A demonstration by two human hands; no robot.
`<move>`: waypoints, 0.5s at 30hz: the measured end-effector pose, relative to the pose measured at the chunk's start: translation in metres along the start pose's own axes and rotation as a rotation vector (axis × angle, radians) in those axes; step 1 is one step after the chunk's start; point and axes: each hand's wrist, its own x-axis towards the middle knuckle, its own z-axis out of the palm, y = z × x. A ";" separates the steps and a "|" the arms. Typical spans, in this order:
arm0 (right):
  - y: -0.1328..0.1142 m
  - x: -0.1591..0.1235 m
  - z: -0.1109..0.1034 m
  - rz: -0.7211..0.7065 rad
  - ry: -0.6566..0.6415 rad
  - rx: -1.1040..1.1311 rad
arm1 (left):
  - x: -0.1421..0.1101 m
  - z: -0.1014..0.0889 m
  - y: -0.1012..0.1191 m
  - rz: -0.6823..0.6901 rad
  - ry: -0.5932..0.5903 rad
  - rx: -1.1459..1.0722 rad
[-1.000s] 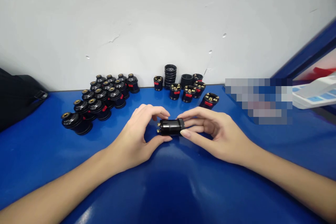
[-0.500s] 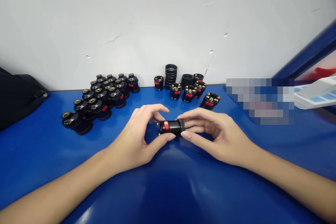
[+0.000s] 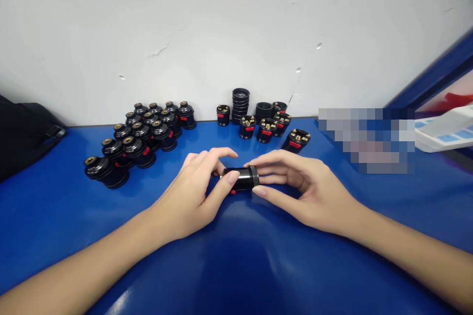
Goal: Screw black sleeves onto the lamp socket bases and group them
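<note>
A black lamp socket (image 3: 243, 177) lies on its side between my hands, just above or on the blue table. My left hand (image 3: 197, 189) grips its left end, thumb across the barrel. The red switch (image 3: 233, 191) shows low, under that thumb. At the right end sits a black ring (image 3: 254, 175), which my right hand (image 3: 301, 184) holds between thumb and fingers. My left fingers partly hide the terminal end.
Several capped black sockets (image 3: 162, 134) stand in rows at the left. At the back are open sockets with brass terminals (image 3: 267, 130), a stack of black rings (image 3: 241, 106) and a shorter stack (image 3: 264, 110). A black bag (image 3: 25, 138) lies far left; a blurred patch covers the right.
The socket has rolled between my hands, so its red switch has gone from facing up to the lower side. My left thumb has moved up and left along the barrel.
</note>
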 end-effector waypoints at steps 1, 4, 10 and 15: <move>0.000 0.000 0.000 0.002 0.000 -0.004 | 0.000 0.000 -0.001 0.019 0.013 -0.002; 0.000 0.001 0.000 0.016 0.021 -0.015 | 0.001 0.002 -0.005 0.093 0.093 -0.020; -0.001 0.002 0.000 0.044 0.027 -0.041 | 0.002 0.003 -0.008 0.255 0.194 0.053; -0.002 0.000 0.001 0.013 0.015 -0.026 | 0.000 0.003 -0.004 0.023 0.087 0.008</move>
